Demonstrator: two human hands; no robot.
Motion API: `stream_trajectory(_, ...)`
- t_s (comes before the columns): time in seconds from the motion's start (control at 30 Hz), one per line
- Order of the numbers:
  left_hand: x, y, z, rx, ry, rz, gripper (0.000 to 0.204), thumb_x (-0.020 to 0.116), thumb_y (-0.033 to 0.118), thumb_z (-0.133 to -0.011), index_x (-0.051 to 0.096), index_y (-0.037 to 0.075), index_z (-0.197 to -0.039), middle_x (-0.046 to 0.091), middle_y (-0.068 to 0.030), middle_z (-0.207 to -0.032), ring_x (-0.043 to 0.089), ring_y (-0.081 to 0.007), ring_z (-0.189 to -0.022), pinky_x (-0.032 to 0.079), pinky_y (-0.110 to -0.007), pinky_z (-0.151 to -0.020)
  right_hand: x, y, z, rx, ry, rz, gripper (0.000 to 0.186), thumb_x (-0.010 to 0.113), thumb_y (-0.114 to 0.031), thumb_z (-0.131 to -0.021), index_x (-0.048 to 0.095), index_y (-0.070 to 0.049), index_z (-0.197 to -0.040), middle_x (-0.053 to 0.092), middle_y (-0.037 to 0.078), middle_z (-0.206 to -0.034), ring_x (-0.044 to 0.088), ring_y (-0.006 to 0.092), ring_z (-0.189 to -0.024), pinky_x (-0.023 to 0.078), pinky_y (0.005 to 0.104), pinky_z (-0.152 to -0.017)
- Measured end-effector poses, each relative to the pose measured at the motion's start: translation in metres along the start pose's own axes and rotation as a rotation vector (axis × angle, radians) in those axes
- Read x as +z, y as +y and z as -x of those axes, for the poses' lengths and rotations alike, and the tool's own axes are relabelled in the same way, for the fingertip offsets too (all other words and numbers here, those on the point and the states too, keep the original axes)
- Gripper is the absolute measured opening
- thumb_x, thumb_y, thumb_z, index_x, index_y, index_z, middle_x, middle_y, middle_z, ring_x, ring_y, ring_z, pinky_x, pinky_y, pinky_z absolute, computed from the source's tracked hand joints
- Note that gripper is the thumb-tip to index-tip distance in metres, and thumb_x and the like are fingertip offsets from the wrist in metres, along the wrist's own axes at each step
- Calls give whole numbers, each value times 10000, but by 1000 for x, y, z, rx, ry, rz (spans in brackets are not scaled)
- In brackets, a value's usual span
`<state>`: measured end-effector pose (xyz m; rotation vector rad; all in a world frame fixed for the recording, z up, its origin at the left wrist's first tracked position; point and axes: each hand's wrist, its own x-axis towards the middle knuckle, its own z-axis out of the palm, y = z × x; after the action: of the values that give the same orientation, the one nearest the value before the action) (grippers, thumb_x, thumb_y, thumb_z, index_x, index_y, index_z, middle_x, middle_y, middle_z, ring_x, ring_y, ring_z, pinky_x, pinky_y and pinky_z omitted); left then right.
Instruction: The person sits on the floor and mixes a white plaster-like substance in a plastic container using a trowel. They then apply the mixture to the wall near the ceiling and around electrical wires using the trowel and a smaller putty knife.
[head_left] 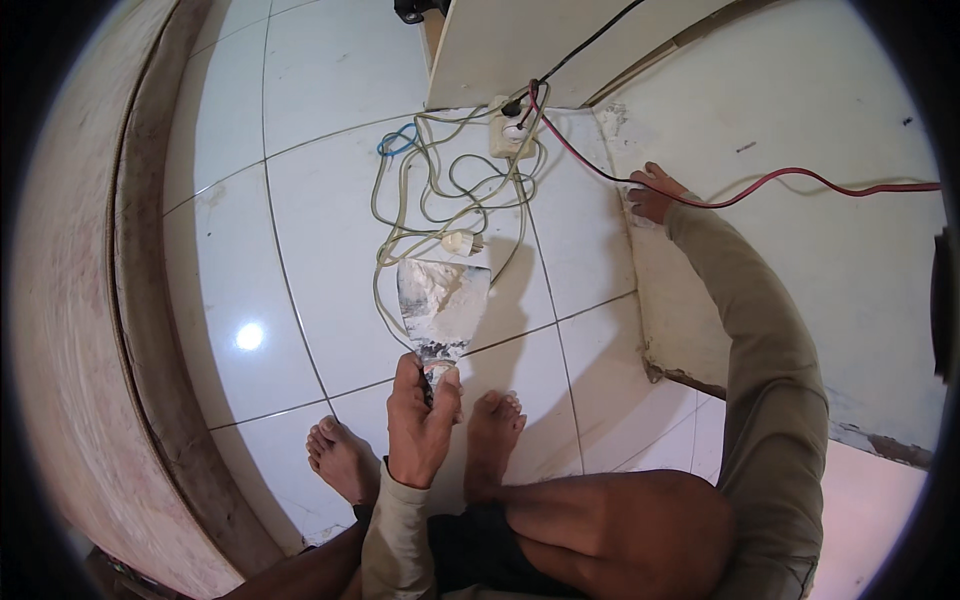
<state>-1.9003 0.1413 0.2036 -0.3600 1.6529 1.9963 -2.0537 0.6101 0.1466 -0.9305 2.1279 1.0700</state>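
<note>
My left hand (420,430) is closed round the handle of a putty knife (440,300), held out over the tiled floor. White paste and dark stains cover its broad blade, which points away from me. Just past the blade's far edge lies a white plug (461,242) on a tangled pale cord (402,190). My right hand (655,195) reaches far out to the right and touches the low part of the off-white wall (780,270), fingers apart. A red cable (740,195) passes over that wrist.
A power strip (512,135) with plugs in it sits at the foot of a pale panel (530,55). A blue tie (397,140) lies by the cord. Along the left runs a large pale, padded-looking piece (90,320). My bare feet (343,460) rest on the white tiles.
</note>
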Motion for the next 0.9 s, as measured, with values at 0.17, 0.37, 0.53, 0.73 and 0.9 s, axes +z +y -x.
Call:
stream_trajectory(0.17, 1, 3, 1, 10, -28, 0, 146, 539, 122, -945, 423, 37, -919, 522, -34, -750, 486, -70, -591, 421, -227, -528, -3, -11, 17, 124, -144, 61, 159, 609, -201, -821, 736, -214, -915, 592, -71, -1160, 421, 202, -1232, 278, 474, -1086)
stream_trajectory(0.37, -3, 0, 1, 3, 1, 37, 144, 542, 119, -945, 426, 39, -918, 518, -28, -747, 487, -68, -593, 422, -227, -531, -81, -24, 50, 117, -239, -18, 154, 595, -195, -818, 734, -161, -875, 595, -5, -1111, 470, 202, -1143, 328, 463, -1016)
stream_trajectory(0.53, 3, -3, 1, 3, -29, 43, 121, 538, 105, -945, 440, 33, -943, 518, -23, -746, 486, -67, -591, 423, -226, -532, -32, -19, 19, 319, 150, -26, 138, 603, -188, -798, 724, -124, -818, 570, -4, -1010, 476, 189, -1006, 365, 403, -842)
stream_trajectory(0.73, 2, 0, 3, 5, -26, 4, 123, 541, 113, -947, 445, 36, -951, 523, -25, -749, 487, -67, -583, 420, -225, -527, 10, -45, -37, 469, 176, -140, 186, 551, -136, -815, 625, -59, -967, 548, 36, -998, 492, 225, -1017, 398, 373, -839)
stream_trajectory(0.9, 1, 2, 3, 5, -27, -5, 126, 543, 116, -947, 443, 39, -940, 524, -29, -749, 489, -69, -582, 421, -226, -524, 50, -76, -49, 685, 223, -500, 202, 583, -165, -836, 730, -104, -960, 524, 29, -1143, 434, 227, -1109, 360, 387, -848)
